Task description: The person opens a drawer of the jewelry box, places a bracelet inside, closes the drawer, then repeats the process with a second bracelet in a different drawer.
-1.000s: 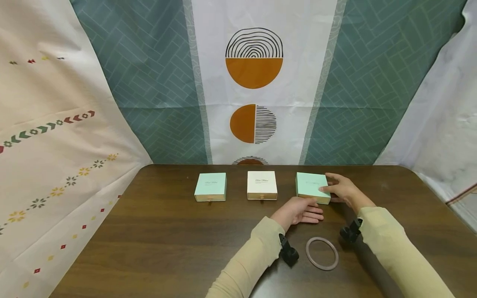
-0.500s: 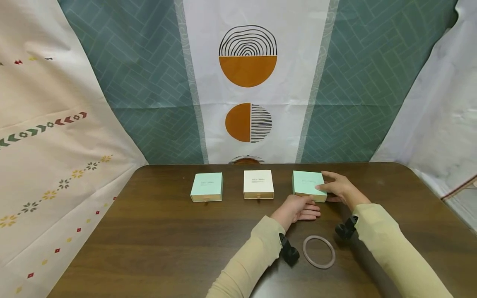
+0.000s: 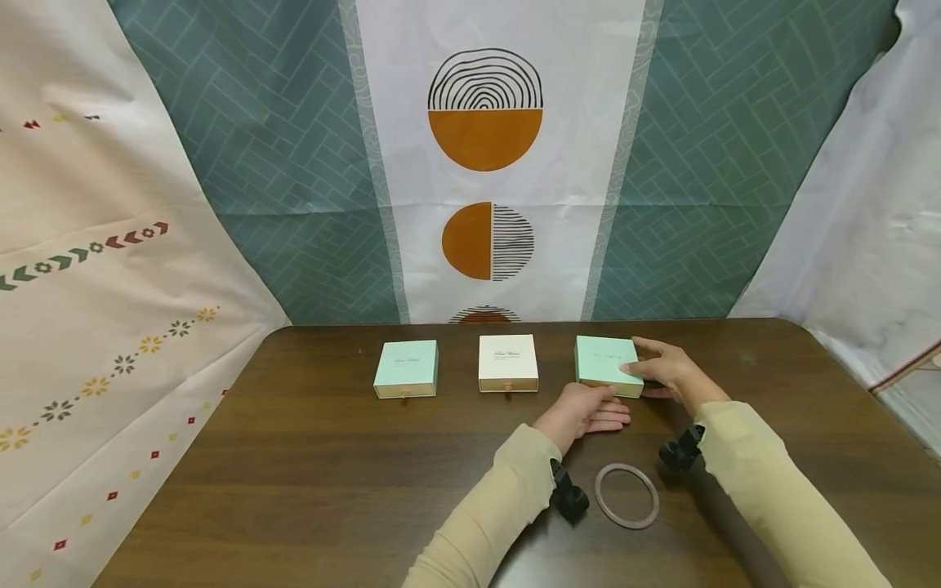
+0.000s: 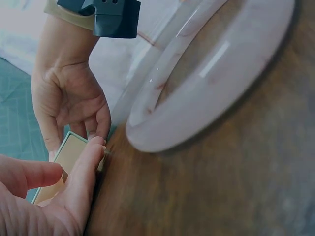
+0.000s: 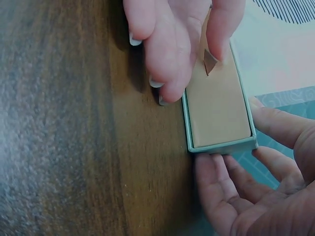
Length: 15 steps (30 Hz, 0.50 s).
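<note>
The right-hand mint gift box (image 3: pixel 606 356) is a small drawer box with a cream front and a short ribbon tab (image 5: pixel 210 62). My right hand (image 3: pixel 669 372) grips its right side, thumb on top and fingers along the side wall. At the box's front is my left hand (image 3: pixel 584 412), its fingers stretched out along the tabletop. In the right wrist view, the left thumb (image 5: pixel 224 29) touches the tab, with a gap between thumb and fingers. The drawer sits flush in its sleeve. Nearer me, a pale pinkish bangle (image 3: pixel 627 496) lies flat between my forearms.
A white drawer box (image 3: pixel 508 357) stands at the back middle of the brown wooden table (image 3: pixel 294 482). Left of it is another mint drawer box (image 3: pixel 407 363). A patterned cloth (image 3: pixel 323 163) hangs behind the table's back edge, and pale cloths flank both sides.
The head view has turned slightly right, so everything appears a little further left. Both hands stay at the right-hand gift box in nearly the same pose.
</note>
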Each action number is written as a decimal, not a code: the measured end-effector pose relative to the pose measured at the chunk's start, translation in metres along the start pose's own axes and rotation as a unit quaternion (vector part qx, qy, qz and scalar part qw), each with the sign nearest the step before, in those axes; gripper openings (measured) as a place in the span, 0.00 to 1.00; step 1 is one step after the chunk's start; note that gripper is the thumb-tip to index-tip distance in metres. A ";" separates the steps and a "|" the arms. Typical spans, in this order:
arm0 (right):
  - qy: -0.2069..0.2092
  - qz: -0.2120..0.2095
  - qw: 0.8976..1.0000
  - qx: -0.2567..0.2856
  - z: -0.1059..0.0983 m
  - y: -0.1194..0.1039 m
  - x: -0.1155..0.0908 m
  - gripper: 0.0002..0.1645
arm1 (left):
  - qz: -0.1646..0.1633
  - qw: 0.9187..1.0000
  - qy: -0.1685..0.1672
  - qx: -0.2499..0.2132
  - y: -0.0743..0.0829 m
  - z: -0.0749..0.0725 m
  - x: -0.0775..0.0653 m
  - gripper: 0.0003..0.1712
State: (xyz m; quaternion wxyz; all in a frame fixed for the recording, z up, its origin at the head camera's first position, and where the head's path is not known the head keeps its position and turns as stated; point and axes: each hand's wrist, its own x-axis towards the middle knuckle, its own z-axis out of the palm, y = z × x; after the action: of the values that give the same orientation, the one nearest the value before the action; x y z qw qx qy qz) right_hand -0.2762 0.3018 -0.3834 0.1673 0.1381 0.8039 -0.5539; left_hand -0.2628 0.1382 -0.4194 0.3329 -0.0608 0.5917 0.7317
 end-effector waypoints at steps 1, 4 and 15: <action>0.001 0.001 1.000 0.001 0.000 0.000 0.000 0.53 | 0.002 1.000 0.002 0.000 0.000 0.000 0.000 0.17; 0.001 0.004 1.000 0.002 -0.001 0.000 0.000 0.53 | 0.004 1.000 0.009 0.001 0.000 0.002 0.001 0.16; 0.000 0.004 1.000 0.005 -0.001 0.002 0.001 0.54 | 0.031 0.999 0.028 0.010 -0.002 0.005 0.000 0.11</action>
State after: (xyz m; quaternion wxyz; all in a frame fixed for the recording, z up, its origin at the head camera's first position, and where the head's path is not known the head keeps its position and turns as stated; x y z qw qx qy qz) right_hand -0.2762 0.3033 -0.3845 0.1684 0.1420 0.8007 -0.5571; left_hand -0.2600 0.1425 -0.4197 0.2935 -0.0594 0.6098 0.7338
